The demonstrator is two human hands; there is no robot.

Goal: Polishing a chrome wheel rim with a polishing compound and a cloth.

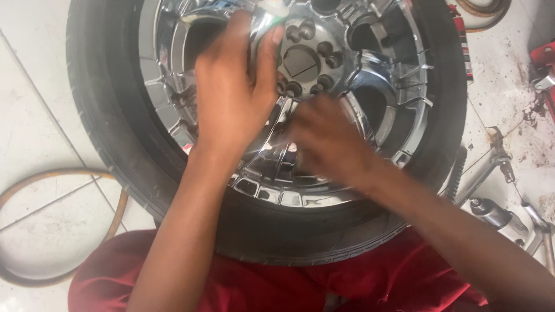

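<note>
Right, your wheel (pixel 272 115) lies flat on the tiled floor (pixel 34 104), pressed against your red-clad lap (pixel 277 283) at the near edge. Black tyre (pixel 98 104) all round, chrome rim (pixel 393 104) face up, hub (pixel 303 60) with its ring of lug holes toward the far side.

Your left hand (pixel 231 98) is palm down on the rim's left spokes, fingers (pixel 267 55) reaching to the hub edge and closed lightly round a small shiny piece there. What that piece is, can't tell; it blends into the chrome.

Your right hand (pixel 326 147) sits on the near spokes just below the hub, motion-blurred. Whether it is wide, narrow or holding anything, can't tell.

Hands are near each other, not touching.

Around it:
- Tan hose (pixel 63 173) looping on the floor, near left, passing under the tyre.
- Metal tools (pixel 497 214) on the floor, near right, just beside the tyre.
- Red equipment (pixel 544 63) at the far right edge, well apart from the wheel.
- Floor on the right is stained and gritty.
</note>
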